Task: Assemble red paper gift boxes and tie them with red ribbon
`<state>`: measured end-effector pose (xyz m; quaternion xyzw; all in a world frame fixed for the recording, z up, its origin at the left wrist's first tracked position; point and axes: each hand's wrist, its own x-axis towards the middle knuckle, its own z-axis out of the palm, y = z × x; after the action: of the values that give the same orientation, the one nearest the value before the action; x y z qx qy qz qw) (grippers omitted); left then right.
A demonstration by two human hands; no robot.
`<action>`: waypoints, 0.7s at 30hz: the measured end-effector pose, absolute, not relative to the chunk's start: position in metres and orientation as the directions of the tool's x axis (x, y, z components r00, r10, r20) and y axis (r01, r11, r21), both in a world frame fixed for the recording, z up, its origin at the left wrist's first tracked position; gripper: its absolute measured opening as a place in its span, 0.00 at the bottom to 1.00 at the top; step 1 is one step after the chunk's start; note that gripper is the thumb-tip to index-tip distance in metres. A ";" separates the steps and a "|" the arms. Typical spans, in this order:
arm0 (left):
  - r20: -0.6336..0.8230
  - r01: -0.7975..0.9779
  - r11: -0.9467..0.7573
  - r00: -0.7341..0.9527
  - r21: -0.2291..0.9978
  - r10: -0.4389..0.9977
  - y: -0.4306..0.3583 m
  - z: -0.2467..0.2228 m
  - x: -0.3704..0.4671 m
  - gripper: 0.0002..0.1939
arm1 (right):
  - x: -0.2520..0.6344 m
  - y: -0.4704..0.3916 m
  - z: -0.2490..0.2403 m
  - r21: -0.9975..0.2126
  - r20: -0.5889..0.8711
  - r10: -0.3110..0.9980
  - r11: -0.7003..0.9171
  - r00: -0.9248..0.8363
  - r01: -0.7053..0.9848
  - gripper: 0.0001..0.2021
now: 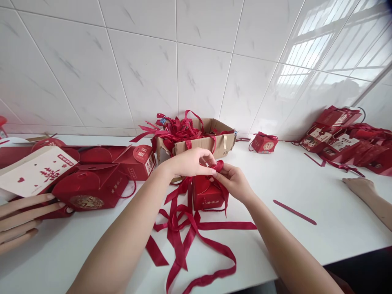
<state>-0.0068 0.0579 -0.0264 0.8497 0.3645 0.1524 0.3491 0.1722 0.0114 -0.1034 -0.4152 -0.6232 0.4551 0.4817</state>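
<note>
My left hand (192, 161) and right hand (235, 182): fingertips pinching one red satin bow (219, 165). Red gift box (207, 197): one, beneath them on the white bench (251, 255), before a cardboard carton (199, 145).

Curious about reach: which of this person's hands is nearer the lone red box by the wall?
Right. The right hand is left of the red box, left hand farther left.

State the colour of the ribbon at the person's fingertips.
The ribbon is deep red, best seen in the head view, the only one.
</note>
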 end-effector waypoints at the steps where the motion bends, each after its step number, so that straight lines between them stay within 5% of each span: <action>1: 0.001 0.505 -0.489 0.695 0.711 0.719 0.059 -0.027 -0.006 0.19 | 0.172 0.011 -0.104 -0.965 0.226 0.955 0.246 -0.190 0.086 0.15; 12: 0.036 0.541 -0.468 0.627 0.699 0.779 0.063 -0.039 -0.002 0.10 | 0.165 0.011 -0.114 -0.963 0.271 0.963 0.271 0.005 0.013 0.26; 21: 0.003 0.436 -0.407 0.679 0.802 0.734 0.066 -0.043 -0.002 0.11 | 0.166 0.013 -0.113 -0.953 0.285 0.958 0.281 0.019 0.116 0.20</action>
<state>-0.0018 0.0660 -0.0431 0.8190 0.3571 0.1810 0.4109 0.1664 0.0131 -0.1135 -0.4594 -0.5845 0.3855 0.5465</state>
